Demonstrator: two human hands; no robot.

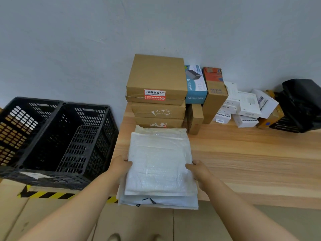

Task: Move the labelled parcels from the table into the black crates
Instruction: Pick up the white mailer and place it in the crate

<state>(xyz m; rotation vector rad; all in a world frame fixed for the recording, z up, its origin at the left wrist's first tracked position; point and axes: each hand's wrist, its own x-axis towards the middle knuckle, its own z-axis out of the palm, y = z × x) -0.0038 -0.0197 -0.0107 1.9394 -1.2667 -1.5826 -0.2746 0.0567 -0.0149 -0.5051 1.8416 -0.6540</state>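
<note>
I have both hands, left hand [121,165] and right hand [198,169], gripping the white parcel stack [159,169]; cardboard boxes [157,94] at twelve, black crates [57,136] at nine.

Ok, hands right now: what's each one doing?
Left hand: grips the left edge of the white parcels.
Right hand: grips their right edge.

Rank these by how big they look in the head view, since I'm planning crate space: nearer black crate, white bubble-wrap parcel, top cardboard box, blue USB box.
1. nearer black crate
2. white bubble-wrap parcel, though nearness inflates it
3. top cardboard box
4. blue USB box
</note>
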